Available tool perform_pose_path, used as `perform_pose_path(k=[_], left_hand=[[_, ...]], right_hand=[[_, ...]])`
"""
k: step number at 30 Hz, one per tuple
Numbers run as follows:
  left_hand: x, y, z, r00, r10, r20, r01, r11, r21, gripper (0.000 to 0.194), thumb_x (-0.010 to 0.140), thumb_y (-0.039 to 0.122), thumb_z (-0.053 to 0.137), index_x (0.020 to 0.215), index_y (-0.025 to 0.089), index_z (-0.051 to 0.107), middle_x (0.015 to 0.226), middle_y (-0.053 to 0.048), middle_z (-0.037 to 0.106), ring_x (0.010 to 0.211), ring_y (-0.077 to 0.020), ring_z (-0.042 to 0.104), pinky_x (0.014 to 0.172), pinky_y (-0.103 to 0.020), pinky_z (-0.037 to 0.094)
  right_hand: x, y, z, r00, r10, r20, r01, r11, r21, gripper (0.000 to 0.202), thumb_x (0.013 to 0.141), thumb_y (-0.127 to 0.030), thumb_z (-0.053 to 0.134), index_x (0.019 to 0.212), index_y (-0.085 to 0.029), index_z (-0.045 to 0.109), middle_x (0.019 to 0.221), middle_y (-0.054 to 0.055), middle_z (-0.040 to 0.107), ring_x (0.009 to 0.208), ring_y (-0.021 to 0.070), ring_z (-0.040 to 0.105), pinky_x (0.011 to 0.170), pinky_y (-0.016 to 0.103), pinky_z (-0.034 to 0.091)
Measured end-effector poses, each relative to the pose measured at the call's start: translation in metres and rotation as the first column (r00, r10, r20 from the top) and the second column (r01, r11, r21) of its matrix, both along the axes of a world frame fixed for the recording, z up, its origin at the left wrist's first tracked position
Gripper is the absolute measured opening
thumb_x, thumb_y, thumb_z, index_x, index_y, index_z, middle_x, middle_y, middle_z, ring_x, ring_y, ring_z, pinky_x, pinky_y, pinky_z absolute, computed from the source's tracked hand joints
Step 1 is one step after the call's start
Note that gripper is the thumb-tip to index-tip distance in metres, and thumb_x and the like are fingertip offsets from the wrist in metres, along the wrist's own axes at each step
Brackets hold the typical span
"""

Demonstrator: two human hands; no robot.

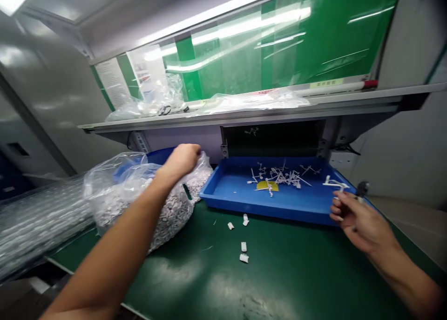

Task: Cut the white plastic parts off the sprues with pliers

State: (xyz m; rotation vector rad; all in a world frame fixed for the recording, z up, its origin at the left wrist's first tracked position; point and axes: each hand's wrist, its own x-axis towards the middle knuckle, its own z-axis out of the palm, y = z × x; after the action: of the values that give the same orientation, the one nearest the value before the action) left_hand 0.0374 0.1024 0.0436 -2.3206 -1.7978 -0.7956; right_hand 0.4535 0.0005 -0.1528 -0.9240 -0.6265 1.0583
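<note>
My left hand (pixel 184 160) is closed above a small clear bag of white pieces (pixel 198 179); its fingertips are turned away, so what they hold is hidden. My right hand (pixel 354 217), over the right side of the blue tray (pixel 240 209), pinches a branched white plastic piece (pixel 335 184). A dark-tipped tool (pixel 362 189) also sticks up from that hand. Many thin white branched pieces (pixel 284 176) lie in the tray. In front of it, small white parts (pixel 244 258) rest on the green table (pixel 279 282).
A large clear bag full of small white parts (pixel 174 217) stands under my left forearm. Stacked clear plastic (pixel 45 217) is at the far left. Above the tray runs a shelf (pixel 209 119) with plastic bags on it. A socket (pixel 341 160) is at the back right.
</note>
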Motion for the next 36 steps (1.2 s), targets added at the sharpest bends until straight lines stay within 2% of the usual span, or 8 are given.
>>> perform_pose_path(k=[2, 6, 13, 16, 21, 26, 32, 36], left_hand=[[-0.02, 0.025, 0.013, 1.0, 0.029, 0.004, -0.029, 0.999, -0.044, 0.029, 0.07, 0.004, 0.067, 0.047, 0.016, 0.053, 0.042, 0.004, 0.04, 0.054, -0.0139, 0.046, 0.069, -0.023, 0.036], [-0.032, 0.063, 0.007, 0.999, -0.016, 0.035, 0.019, 0.997, -0.078, 0.046, 0.071, 0.003, 0.066, 0.038, 0.017, 0.037, 0.036, 0.007, 0.022, 0.054, -0.0129, 0.046, 0.066, -0.019, 0.033], [0.017, 0.073, -0.001, 0.998, -0.032, -0.063, 0.026, 0.996, -0.084, 0.009, 0.07, 0.019, 0.072, 0.065, 0.016, 0.065, 0.066, -0.008, 0.061, 0.091, -0.0274, 0.059, 0.078, -0.03, 0.038], [0.079, 0.08, -0.028, 0.982, -0.065, -0.179, 0.033, 0.984, -0.175, 0.018, 0.075, 0.03, 0.071, 0.082, 0.014, 0.069, 0.09, -0.014, 0.068, 0.1, -0.0305, 0.059, 0.085, -0.037, 0.043], [0.166, 0.097, -0.108, 0.921, -0.133, -0.366, -0.04, 0.903, -0.429, 0.028, 0.09, 0.033, 0.062, 0.106, 0.011, 0.063, 0.107, -0.01, 0.064, 0.098, -0.0216, 0.062, 0.086, -0.041, 0.052], [0.193, 0.108, -0.141, 0.888, -0.22, -0.403, -0.009, 0.869, -0.494, 0.03, 0.092, 0.031, 0.06, 0.115, 0.012, 0.06, 0.114, -0.01, 0.061, 0.1, -0.0211, 0.062, 0.086, -0.041, 0.053], [0.187, 0.062, -0.122, 0.915, -0.339, -0.218, 0.235, 0.888, -0.396, 0.024, 0.097, 0.028, 0.044, 0.107, 0.013, 0.06, 0.1, -0.011, 0.067, 0.094, -0.022, 0.066, 0.081, -0.033, 0.053], [0.162, -0.016, -0.132, 0.791, -0.502, 0.35, 0.604, 0.734, -0.312, 0.03, 0.101, 0.039, 0.034, 0.118, 0.019, 0.048, 0.095, -0.004, 0.066, 0.074, -0.0142, 0.067, 0.062, -0.023, 0.054]], right_hand=[[-0.009, -0.005, 0.006, 1.0, -0.005, 0.009, 0.005, 1.0, 0.002, 0.034, 0.064, -0.036, 0.083, 0.08, -0.02, 0.057, 0.068, -0.003, 0.051, 0.057, 0.01, 0.048, 0.042, 0.019, 0.039], [-0.019, -0.005, 0.018, 0.999, 0.016, 0.029, -0.018, 0.999, 0.05, 0.035, 0.065, -0.036, 0.081, 0.085, -0.02, 0.057, 0.069, -0.004, 0.051, 0.056, 0.01, 0.048, 0.043, 0.019, 0.038], [0.067, -0.006, 0.021, 0.903, -0.169, -0.396, 0.283, 0.927, 0.248, 0.021, 0.07, -0.026, 0.062, 0.088, -0.018, 0.06, 0.073, -0.001, 0.049, 0.056, 0.0081, 0.044, 0.047, 0.02, 0.04], [0.071, -0.001, 0.016, 0.917, -0.168, -0.361, 0.258, 0.942, 0.217, 0.022, 0.072, -0.026, 0.059, 0.092, -0.018, 0.063, 0.074, 0.0, 0.049, 0.056, 0.0089, 0.043, 0.046, 0.021, 0.039], [0.013, -0.002, 0.011, 0.983, -0.179, 0.048, 0.16, 0.951, 0.266, 0.024, 0.078, -0.033, 0.066, 0.097, -0.02, 0.063, 0.075, 0.0, 0.054, 0.061, 0.0107, 0.047, 0.051, 0.022, 0.038], [-0.016, -0.01, 0.005, 0.787, -0.269, 0.555, 0.118, 0.949, 0.293, 0.021, 0.086, -0.035, 0.06, 0.102, -0.021, 0.064, 0.081, 0.002, 0.061, 0.069, 0.0139, 0.054, 0.064, 0.027, 0.045], [-0.033, -0.018, 0.004, 0.498, -0.176, 0.849, -0.058, 0.97, 0.235, 0.023, 0.086, -0.025, 0.056, 0.108, -0.024, 0.062, 0.089, 0.0, 0.064, 0.077, 0.0152, 0.058, 0.073, 0.027, 0.046], [-0.056, -0.024, 0.001, 0.272, -0.003, 0.962, -0.117, 0.992, 0.037, 0.027, 0.082, -0.02, 0.057, 0.108, -0.026, 0.062, 0.086, -0.002, 0.064, 0.075, 0.0152, 0.058, 0.069, 0.027, 0.043]])
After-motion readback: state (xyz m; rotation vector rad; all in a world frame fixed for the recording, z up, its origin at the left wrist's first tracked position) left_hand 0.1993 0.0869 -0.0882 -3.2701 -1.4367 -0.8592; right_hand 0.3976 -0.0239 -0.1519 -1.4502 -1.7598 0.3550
